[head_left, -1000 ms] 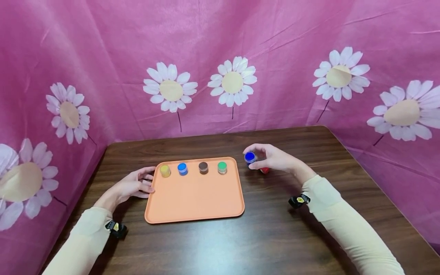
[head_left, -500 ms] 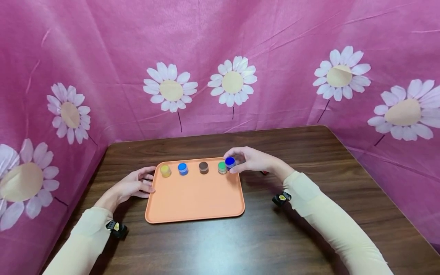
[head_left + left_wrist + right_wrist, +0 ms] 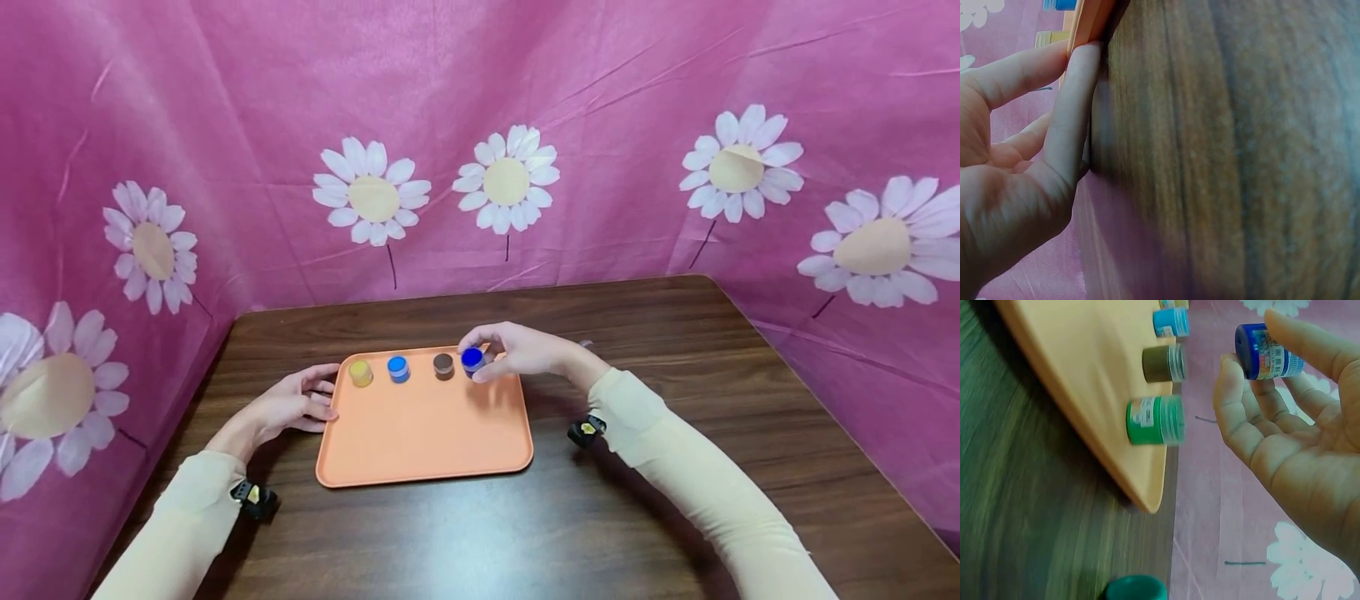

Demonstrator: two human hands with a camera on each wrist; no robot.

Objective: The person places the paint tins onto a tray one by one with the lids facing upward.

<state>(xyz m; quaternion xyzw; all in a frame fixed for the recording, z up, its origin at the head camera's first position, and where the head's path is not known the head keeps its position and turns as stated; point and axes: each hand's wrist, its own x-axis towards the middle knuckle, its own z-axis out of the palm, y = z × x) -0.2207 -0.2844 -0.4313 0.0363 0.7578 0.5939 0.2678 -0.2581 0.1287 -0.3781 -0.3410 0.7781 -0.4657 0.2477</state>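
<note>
My right hand (image 3: 521, 350) pinches a dark blue paint jar (image 3: 472, 358) between thumb and fingers, over the back right part of the orange tray (image 3: 423, 433). In the right wrist view the jar (image 3: 1275, 356) is held off the tray, its label showing. On the tray stand yellow (image 3: 361, 373), light blue (image 3: 398, 369) and brown (image 3: 443, 367) paint jars in a row. A green paint jar (image 3: 1147, 420) ends that row; the held jar and hand hide it in the head view. My left hand (image 3: 288, 404) touches the tray's left rim with extended fingers and thumb.
A dark green round object (image 3: 1137, 589), partly cut off, rests on the wooden table (image 3: 480, 533) to the tray's right. Behind the table hangs a pink curtain (image 3: 600, 192) with daisies. Each wrist wears a small black camera (image 3: 587, 430).
My right hand has carried the dark blue jar leftward from the table right of the tray to above the tray, past its right rim. The left hand has stayed at the rim.
</note>
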